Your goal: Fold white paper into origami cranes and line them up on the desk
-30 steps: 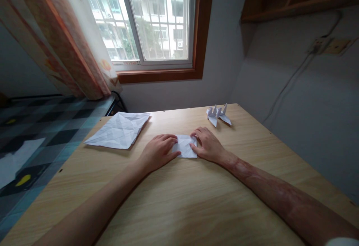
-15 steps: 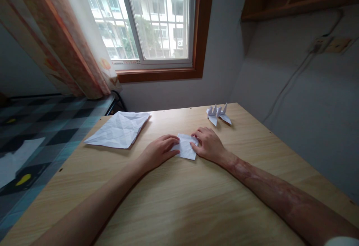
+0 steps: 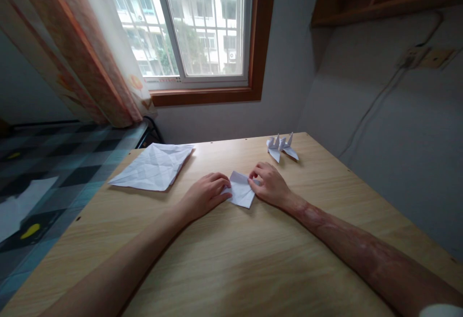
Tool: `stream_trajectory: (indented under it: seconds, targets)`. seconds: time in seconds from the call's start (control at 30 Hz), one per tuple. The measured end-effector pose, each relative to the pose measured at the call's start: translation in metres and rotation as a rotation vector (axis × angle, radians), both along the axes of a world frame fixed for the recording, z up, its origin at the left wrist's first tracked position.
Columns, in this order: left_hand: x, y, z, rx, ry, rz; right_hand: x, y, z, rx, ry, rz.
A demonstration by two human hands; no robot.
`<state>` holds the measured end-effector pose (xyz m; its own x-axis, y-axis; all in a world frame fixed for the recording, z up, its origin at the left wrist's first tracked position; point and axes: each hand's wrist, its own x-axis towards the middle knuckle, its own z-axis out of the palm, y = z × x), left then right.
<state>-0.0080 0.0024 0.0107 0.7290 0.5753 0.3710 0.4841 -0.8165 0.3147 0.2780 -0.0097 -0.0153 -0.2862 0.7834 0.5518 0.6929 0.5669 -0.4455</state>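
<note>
A small folded sheet of white paper [image 3: 240, 191] with creases lies on the wooden table between my hands. At its left edge, my left hand [image 3: 208, 194] has the paper between thumb and fingers, resting on the tabletop. My right hand [image 3: 269, 183] pinches the paper's right edge between thumb and forefinger, the other fingers curled. The paper's far left and right corners are partly hidden by my fingers.
Creased white sheets [image 3: 154, 167] lie at the table's back left. Two folded paper cranes [image 3: 282, 148] stand at the back right. Left of the wooden table [image 3: 202, 268] is a checked bedspread [image 3: 72, 162] with white paper [image 3: 25, 206] on it. A window is behind.
My right thumb and forefinger have come together on the paper's right edge, and the paper has turned slightly. My left hand has barely moved.
</note>
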Motion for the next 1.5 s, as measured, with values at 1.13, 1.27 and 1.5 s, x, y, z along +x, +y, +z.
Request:
stream_trajectory:
  seconds: [1.13, 1.27, 1.5]
  targets:
    - [0.0, -0.006, 0.012, -0.039, 0.015, -0.093, -0.004, -0.015, 0.017, -0.018, -0.182, 0.444]
    - [-0.002, -0.009, 0.018, -0.104, -0.021, -0.111, -0.003, -0.015, 0.018, -0.012, -0.229, 0.445]
    - [0.001, -0.005, 0.013, -0.133, -0.088, -0.075, -0.001, -0.016, 0.021, -0.032, -0.22, 0.464]
